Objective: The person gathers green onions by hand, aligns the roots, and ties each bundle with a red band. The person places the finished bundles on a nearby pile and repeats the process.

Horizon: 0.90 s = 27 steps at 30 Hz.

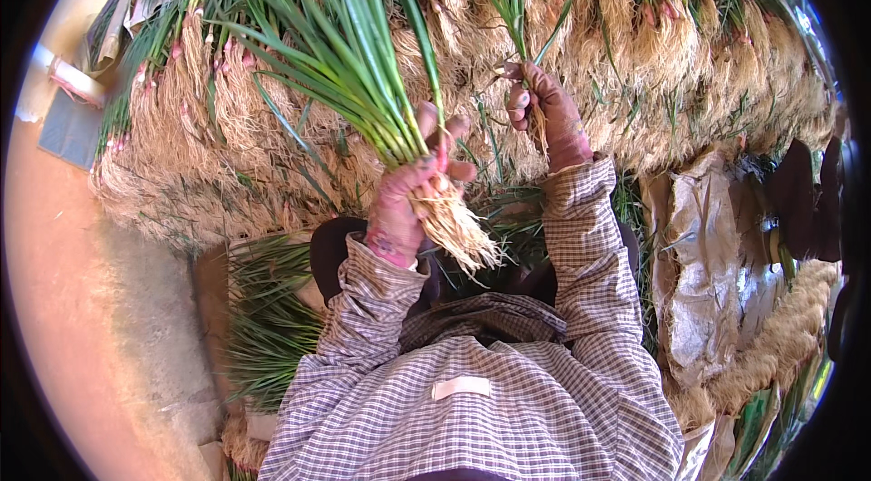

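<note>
A bunch of green onions [381, 100] rises from my left hand [401, 198], whose gloved fingers wrap the stems just above the pale roots. Its long leaves fan up and to the left, and the root tuft [459, 222] hangs below the fist. One onion with a pinkish base leans somewhat apart at the bunch's right side. Farther right, my right hand [551, 110], also gloved, pinches a thinner green onion [520, 28] with roots trailing under the fingers. Both hands are raised in front of a large heap of green onions [639, 52].
More green onions [272, 324] lie low at my left, beside the concrete floor [150, 317]. A crumpled woven sack [704, 270] is at my right, with further rooted bundles [776, 338] beyond it. Dark shapes, perhaps a co-worker's clothing [793, 198], show at the right rim.
</note>
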Each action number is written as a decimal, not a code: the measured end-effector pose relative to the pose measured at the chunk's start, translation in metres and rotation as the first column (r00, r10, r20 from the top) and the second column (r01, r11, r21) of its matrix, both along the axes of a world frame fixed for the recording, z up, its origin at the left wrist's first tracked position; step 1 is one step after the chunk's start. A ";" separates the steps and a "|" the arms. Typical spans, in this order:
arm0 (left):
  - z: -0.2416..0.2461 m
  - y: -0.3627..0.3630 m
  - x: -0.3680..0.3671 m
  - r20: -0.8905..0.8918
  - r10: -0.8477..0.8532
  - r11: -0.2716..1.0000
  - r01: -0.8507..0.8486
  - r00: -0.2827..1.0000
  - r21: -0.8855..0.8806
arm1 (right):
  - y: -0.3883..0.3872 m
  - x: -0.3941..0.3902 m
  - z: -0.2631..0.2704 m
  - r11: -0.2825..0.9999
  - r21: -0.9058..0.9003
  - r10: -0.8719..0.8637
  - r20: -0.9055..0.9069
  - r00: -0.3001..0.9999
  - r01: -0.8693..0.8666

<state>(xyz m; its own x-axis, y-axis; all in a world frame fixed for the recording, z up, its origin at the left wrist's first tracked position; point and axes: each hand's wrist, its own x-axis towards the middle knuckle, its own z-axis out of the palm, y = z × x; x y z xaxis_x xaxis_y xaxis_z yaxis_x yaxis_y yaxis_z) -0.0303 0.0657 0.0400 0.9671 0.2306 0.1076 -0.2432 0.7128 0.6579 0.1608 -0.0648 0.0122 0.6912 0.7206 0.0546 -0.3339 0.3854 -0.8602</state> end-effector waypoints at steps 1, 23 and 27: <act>-0.004 0.005 0.002 0.038 0.025 0.999 -0.025 0.999 -0.021 | -0.004 -0.003 0.000 0.997 -0.046 -0.060 -0.010 0.998 0.059; -0.038 -0.028 0.022 -0.319 0.395 0.887 -0.267 0.861 0.378 | 0.011 -0.061 0.012 0.862 -0.380 -0.096 0.528 0.844 0.336; -0.035 -0.027 0.018 -0.335 0.368 0.910 -0.261 0.868 0.322 | 0.017 -0.043 -0.005 0.894 -0.389 -0.087 0.335 0.938 0.222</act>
<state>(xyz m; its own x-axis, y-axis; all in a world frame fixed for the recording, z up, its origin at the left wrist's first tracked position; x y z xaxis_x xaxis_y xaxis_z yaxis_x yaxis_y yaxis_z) -0.0119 0.0385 0.0052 0.8243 0.5447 -0.1544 -0.1189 0.4332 0.8934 0.1178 -0.0476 0.0068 0.7938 0.6082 -0.0014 0.0013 -0.0039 -1.0000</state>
